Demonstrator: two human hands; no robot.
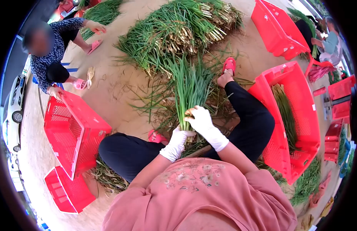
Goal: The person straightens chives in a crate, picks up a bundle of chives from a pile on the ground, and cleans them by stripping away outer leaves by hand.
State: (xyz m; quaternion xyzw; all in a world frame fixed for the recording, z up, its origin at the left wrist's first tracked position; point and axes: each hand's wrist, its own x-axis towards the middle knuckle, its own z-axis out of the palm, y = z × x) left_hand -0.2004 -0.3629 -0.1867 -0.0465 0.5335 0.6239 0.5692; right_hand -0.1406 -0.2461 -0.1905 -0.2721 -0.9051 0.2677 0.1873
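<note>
Between my knees, a bunch of long green stalks (190, 86) points away from me, its pale ends toward my body. My left hand (178, 141), in a white glove, is closed round the pale lower end of the bunch. Just above and to the right, my right hand (200, 120), also gloved, has its fingers bent against the side of the stalks, with a brownish bit at the fingertips. Beyond the bunch lies a big pile of green stalks (178, 36) with pale, rooty ends. Loose leaves are scattered on the ground round the bunch.
A red crate (307, 115) holding stalks stands at my right, another red crate (280, 32) beyond it. Red crates (76, 133) stand at my left, where a person (51, 61) sits with one hand on a crate. More people are at the far right. A white car is far left.
</note>
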